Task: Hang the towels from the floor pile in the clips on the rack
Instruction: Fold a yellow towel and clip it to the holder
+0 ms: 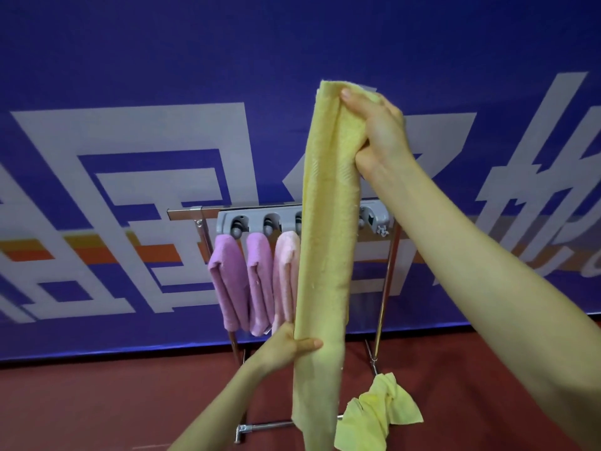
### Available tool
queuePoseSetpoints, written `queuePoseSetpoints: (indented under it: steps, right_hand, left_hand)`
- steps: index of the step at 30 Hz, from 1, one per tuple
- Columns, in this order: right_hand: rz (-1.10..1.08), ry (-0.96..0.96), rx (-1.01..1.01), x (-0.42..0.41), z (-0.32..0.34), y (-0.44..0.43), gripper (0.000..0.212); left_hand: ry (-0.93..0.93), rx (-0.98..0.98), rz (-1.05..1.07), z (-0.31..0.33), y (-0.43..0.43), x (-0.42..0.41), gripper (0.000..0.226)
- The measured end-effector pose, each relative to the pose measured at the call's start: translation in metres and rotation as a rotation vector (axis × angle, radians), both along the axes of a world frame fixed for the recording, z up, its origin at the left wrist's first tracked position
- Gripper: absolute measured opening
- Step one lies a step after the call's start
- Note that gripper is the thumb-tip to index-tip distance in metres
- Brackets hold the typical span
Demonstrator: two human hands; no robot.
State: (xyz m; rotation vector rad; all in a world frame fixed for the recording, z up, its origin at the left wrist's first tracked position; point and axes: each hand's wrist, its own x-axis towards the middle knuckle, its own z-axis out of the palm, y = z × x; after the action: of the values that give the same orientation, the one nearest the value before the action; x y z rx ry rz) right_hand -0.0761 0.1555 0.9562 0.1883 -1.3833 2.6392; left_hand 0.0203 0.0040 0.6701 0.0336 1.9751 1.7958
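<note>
A long yellow towel (328,242) hangs lengthwise in front of the rack. My right hand (377,131) grips its top end, held high above the rack. My left hand (289,348) holds the towel lower down, thumb across its front. Behind it stands a metal rack (387,275) with a grey clip bar (257,219). Two purple towels (227,281) (260,281) and a pink towel (286,275) hang folded from the left clips. The clip at the bar's right end (374,219) holds nothing. A crumpled yellow towel (377,411) lies on the floor by the rack's base.
A blue banner wall (162,76) with white characters stands close behind the rack. The floor (97,408) is dark red. The rack's base tube (260,427) runs along the floor near my left forearm.
</note>
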Motion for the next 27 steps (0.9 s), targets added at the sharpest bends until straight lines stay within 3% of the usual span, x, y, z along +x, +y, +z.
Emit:
queuePoseSetpoints:
  steps: [7,10,13,16,19,23,25,27]
  right_hand:
    - [-0.029,-0.009,0.05,-0.001,-0.012,0.002,0.015]
    - [-0.04,-0.01,0.093,-0.002,-0.018,0.003,0.015]
    - [-0.058,-0.019,0.143,-0.003,-0.024,0.005,0.015]
    - [-0.057,-0.079,0.278,-0.007,-0.038,0.006,0.024]
    - [0.045,-0.112,0.461,-0.004,-0.06,0.005,0.034]
    - [0.222,-0.115,0.626,0.009,-0.094,0.001,0.025]
    - [0.333,-0.15,0.648,0.016,-0.115,-0.002,0.026]
    - [0.421,-0.213,0.6,0.024,-0.136,-0.007,0.042]
  left_hand:
    - [0.083,0.051,-0.062,0.036,-0.009,0.006,0.03]
    - [0.131,0.059,-0.017,0.067,-0.011,0.003,0.023]
    - [0.239,0.003,0.08,0.097,-0.016,-0.001,0.036]
    - [0.355,0.04,0.175,0.127,-0.02,-0.005,0.017]
    - [0.387,0.133,0.201,0.153,-0.022,-0.011,0.017]
    - [0.359,0.232,0.234,0.172,-0.024,-0.02,0.027]
    - [0.321,0.26,0.223,0.175,-0.024,-0.024,0.025]
    - [0.248,0.267,0.228,0.173,-0.024,-0.026,0.023]
